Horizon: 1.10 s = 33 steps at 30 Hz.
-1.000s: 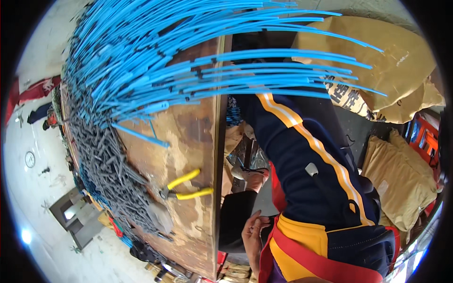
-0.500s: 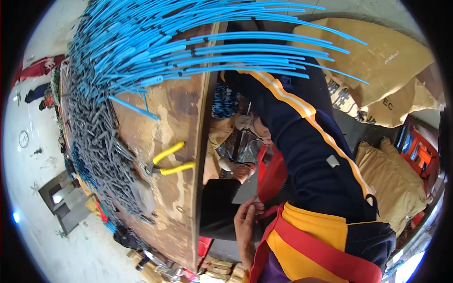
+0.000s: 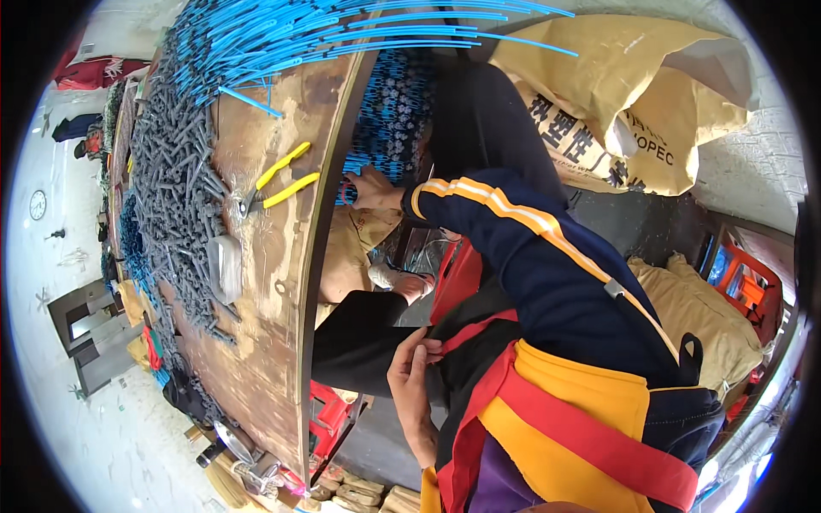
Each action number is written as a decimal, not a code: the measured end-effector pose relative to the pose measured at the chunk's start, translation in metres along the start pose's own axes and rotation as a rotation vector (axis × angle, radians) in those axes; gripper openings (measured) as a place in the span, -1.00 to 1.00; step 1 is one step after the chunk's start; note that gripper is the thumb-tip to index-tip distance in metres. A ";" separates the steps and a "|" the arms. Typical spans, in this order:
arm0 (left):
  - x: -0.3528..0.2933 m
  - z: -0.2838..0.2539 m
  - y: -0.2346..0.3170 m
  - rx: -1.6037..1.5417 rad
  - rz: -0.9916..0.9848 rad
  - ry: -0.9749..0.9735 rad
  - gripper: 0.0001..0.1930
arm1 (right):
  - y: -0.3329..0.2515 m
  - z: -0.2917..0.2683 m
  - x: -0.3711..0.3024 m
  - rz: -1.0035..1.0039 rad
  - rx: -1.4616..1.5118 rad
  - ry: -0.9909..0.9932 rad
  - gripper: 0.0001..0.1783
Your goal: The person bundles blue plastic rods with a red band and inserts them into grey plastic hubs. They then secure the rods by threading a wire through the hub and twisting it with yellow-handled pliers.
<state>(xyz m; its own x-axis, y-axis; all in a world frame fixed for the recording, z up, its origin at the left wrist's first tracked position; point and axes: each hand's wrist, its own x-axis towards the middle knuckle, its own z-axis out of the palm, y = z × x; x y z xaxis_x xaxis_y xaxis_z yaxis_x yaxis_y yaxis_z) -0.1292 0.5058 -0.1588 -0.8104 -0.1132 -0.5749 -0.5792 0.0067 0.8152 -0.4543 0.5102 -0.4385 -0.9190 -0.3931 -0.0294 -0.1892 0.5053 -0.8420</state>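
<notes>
My right hand [image 3: 374, 187] stretches out beyond the table's edge, at a mass of blue and black pieces [image 3: 389, 115] below the tabletop. Its fingers curl around something small there that I cannot make out. Nearer my body, my left hand [image 3: 413, 376] is closed, thumb against fingers, beside the red-edged black cloth on my lap; what it pinches is hidden. On the wooden table [image 3: 278, 244] lie pliers [image 3: 278, 179] with yellow handles, spread apart. Long thin blue plastic strips [image 3: 282, 34] are heaped at the table's far end, several jutting past its edge.
Short grey plastic pieces [image 3: 175, 162] form a long heap along the table's left side, with a clear plastic box [image 3: 225, 269] against it. Large brown paper sacks [image 3: 616, 77] stand at the far right. Stuffed tan sacks [image 3: 701, 316] and an orange crate [image 3: 744, 278] are at the right.
My right hand has come out from low by the red object to the blue and black pieces beyond the table's edge. My left hand stays closed near my lap. The view has shifted.
</notes>
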 end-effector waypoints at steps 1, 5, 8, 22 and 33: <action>-0.002 0.000 -0.003 -0.009 -0.001 0.028 -0.68 | -0.001 -0.002 -0.005 -0.002 -0.007 0.005 -0.08; -0.002 -0.005 -0.007 0.014 -0.019 -0.007 -0.68 | -0.009 0.004 -0.013 0.023 -0.034 0.018 -0.10; -0.001 -0.010 -0.008 -0.019 -0.027 0.009 -0.69 | -0.015 0.012 0.004 0.037 0.012 -0.013 -0.18; 0.080 -0.004 -0.007 -0.031 -0.260 -0.095 -0.68 | 0.029 -0.067 0.134 -0.091 0.846 0.253 -0.21; 0.111 -0.009 0.003 -0.085 -0.430 -0.080 -0.66 | 0.011 -0.113 0.145 0.011 0.885 0.378 -0.22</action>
<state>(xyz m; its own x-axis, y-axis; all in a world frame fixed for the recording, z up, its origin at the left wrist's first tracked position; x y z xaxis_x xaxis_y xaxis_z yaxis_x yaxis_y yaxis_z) -0.2200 0.4839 -0.2199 -0.5032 -0.0110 -0.8641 -0.8587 -0.1066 0.5013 -0.6284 0.5457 -0.3916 -0.9992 -0.0404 0.0056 0.0075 -0.3157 -0.9488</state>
